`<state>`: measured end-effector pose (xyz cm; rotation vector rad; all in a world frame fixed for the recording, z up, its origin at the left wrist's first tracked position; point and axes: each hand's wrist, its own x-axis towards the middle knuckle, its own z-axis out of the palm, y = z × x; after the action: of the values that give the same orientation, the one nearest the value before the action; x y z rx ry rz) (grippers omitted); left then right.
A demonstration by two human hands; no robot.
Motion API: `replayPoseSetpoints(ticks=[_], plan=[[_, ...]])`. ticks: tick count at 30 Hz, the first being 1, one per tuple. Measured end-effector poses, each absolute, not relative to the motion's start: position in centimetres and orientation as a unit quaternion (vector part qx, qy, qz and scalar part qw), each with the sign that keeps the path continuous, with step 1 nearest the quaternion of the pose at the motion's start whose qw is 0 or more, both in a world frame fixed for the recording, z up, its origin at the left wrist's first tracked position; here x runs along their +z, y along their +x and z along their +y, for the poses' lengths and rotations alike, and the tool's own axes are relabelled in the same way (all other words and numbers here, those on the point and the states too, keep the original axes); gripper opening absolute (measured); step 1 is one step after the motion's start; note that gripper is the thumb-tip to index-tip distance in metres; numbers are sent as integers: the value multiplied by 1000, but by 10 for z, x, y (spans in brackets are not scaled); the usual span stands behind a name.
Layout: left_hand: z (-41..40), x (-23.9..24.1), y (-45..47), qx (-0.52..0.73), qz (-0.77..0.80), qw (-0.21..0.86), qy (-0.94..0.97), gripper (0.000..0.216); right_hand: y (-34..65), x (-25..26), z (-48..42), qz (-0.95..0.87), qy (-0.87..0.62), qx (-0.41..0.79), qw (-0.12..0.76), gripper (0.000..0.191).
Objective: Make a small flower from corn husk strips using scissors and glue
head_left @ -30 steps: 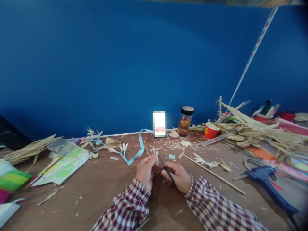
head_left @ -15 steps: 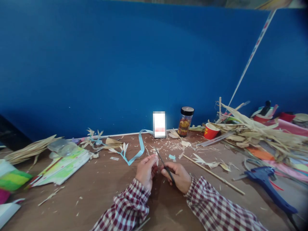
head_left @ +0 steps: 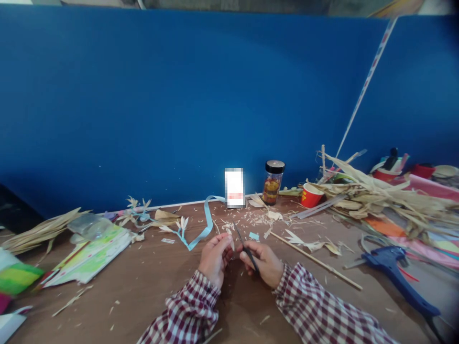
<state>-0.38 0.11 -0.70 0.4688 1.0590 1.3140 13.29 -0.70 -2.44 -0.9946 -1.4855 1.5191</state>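
Between the thumb and fingers of my left hand (head_left: 216, 258) is a small pale piece of dried husk (head_left: 232, 242). My right hand (head_left: 263, 263) is closed around dark scissors (head_left: 246, 248), whose blades point up and away, just right of the husk piece. Whether the blades touch it, I cannot tell. Beyond my hands, many small pale clippings (head_left: 247, 217) lie scattered on the brown table (head_left: 143, 296). To the left, a light blue ribbon (head_left: 208, 222) curves beside a small flower shape of pale petals on a blue stem (head_left: 182, 229).
A blue glue gun (head_left: 394, 274) and a thin stick (head_left: 317, 260) lie at right, before a heap of dried husks (head_left: 380, 196). A lidded jar (head_left: 273, 184) and red paper cup (head_left: 311, 195) stand at the back. Painted paper (head_left: 89, 255) lies left.
The whole view has shifted slightly, so things sit a little further left. My hands keep nearly the same pose, with the scissors still beside the husk piece.
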Motion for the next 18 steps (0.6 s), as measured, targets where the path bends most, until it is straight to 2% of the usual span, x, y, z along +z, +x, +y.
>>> replayPoseSetpoints(ticks=[11,13,18], plan=[[0,-4,-5,576,430,662,213,13,133,-26,-9,-601,-401,573,387,27],[2,-4,-6,576,466,627,241,13,133,-23,-11,-627,-427,512,403,27],[9,-3,-15,568,518,555,317,21,134,-15,-16,-664,-567,262,412,37]])
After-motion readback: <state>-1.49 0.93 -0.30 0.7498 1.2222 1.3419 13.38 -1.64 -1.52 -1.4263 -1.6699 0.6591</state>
